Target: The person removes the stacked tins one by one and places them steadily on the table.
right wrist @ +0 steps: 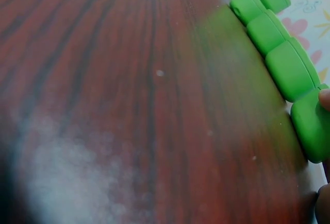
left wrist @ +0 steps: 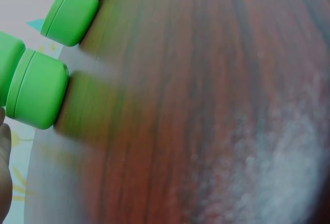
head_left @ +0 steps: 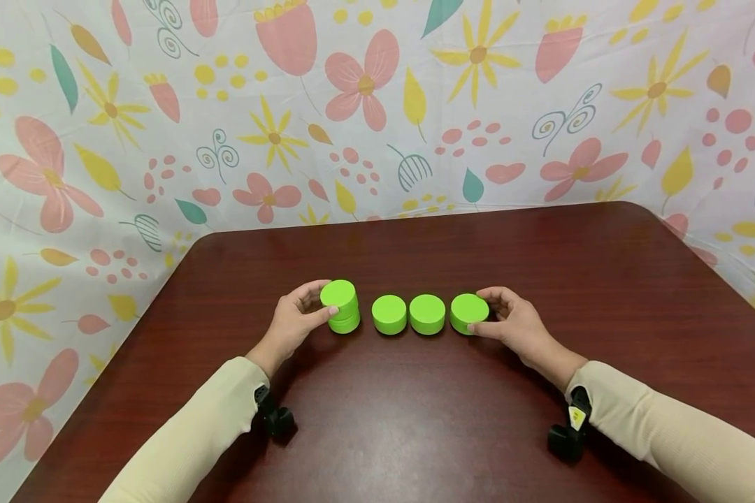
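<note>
In the head view, my left hand pinches a bright green round lidded container between thumb and fingers. It sits over a matching lower container, making a stack of two at the left end of a row. The left wrist view shows that lower container with the upper one against its lid. My right hand grips the row's right-end container from its right side, thumb in front. Between the hands stand two more green containers, a left one and a right one.
Everything stands on a dark reddish-brown wooden table with rounded far corners. Behind it hangs a white cloth printed with flowers and leaves. Black wrist cameras are strapped at the left cuff and right cuff.
</note>
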`<state>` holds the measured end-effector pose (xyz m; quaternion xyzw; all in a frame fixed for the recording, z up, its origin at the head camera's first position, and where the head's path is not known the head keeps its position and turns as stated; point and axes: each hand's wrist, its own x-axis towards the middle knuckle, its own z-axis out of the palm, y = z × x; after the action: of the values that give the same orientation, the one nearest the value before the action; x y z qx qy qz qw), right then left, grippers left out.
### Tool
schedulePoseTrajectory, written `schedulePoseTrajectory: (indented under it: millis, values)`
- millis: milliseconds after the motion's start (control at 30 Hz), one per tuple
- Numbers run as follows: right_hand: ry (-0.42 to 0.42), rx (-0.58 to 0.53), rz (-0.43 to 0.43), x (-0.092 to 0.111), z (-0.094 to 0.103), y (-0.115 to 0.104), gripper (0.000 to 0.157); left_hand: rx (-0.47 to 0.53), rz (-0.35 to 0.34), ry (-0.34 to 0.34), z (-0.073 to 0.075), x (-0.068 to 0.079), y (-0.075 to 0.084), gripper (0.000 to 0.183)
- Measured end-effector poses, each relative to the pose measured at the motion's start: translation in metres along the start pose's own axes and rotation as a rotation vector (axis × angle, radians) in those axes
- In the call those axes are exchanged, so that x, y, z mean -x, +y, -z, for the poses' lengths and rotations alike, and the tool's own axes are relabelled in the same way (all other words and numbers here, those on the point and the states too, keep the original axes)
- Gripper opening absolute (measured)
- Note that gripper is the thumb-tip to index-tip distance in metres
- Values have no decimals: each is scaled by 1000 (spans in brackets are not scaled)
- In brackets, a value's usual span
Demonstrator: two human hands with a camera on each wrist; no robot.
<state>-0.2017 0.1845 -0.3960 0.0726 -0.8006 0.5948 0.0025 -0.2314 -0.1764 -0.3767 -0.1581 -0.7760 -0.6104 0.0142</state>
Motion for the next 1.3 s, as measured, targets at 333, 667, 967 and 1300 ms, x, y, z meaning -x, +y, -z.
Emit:
schedulePoseTrajectory:
  millis: [333,667,967,1300]
  values:
    - [-18,-20,43,1,-1,3,68,20,28,-1,-1,1,1,49]
    - [-19,-111,149,-13,-6,-46,62,4,47,-62,8,0,5,62]
    - [-113,-145,249,-41,-49,-87,57,-90,133,-149,10,1,-5,65]
    - [-235,170,207,-61,-106,-95,63,-87,127,-151,5,0,-11,60]
